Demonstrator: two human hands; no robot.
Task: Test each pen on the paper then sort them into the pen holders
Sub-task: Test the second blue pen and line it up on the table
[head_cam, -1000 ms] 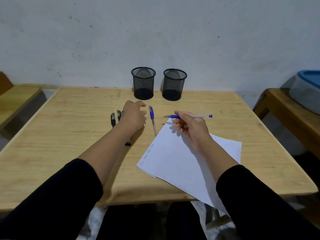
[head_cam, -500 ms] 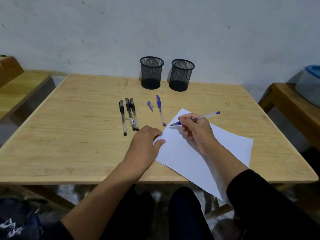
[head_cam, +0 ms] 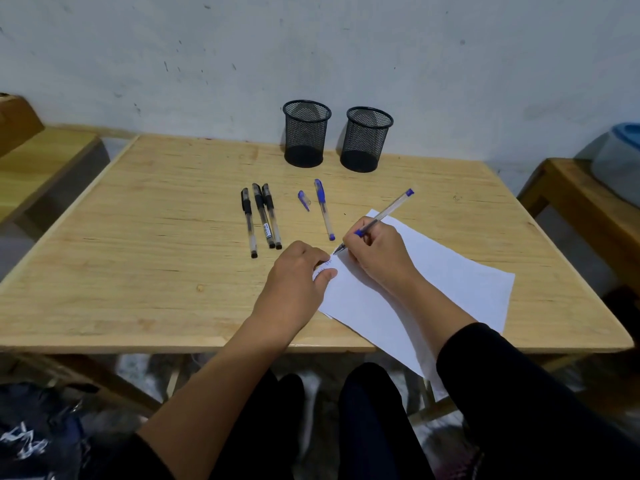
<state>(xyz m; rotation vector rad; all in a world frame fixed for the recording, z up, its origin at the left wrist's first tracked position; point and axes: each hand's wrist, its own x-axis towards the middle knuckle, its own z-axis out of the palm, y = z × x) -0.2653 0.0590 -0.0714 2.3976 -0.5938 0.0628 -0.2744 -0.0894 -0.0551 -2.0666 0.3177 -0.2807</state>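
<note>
My right hand (head_cam: 377, 254) grips an uncapped blue pen (head_cam: 391, 207), its tip touching the left edge of the white paper (head_cam: 433, 282), beside small blue marks. My left hand (head_cam: 298, 275) lies on the paper's left corner, fingers curled and thumb flat on the sheet. A loose blue cap (head_cam: 304, 199) and a capped blue pen (head_cam: 323, 209) lie just beyond the paper. Three black pens (head_cam: 261, 216) lie side by side to their left. Two black mesh pen holders, left one (head_cam: 306, 133) and right one (head_cam: 367, 138), stand at the table's far edge; I see no pens in them.
The wooden table (head_cam: 156, 237) stands against a white wall. Wooden benches sit at the left (head_cam: 41, 161) and right (head_cam: 588, 202); a blue-lidded container (head_cam: 620, 154) rests on the right one. The paper hangs over the table's near edge. A dark bag (head_cam: 38, 434) lies on the floor at lower left.
My left hand left the pens, drew back and came to rest on the paper's corner. My right hand turned the blue pen tip down onto the paper. The loose cap now lies on the table.
</note>
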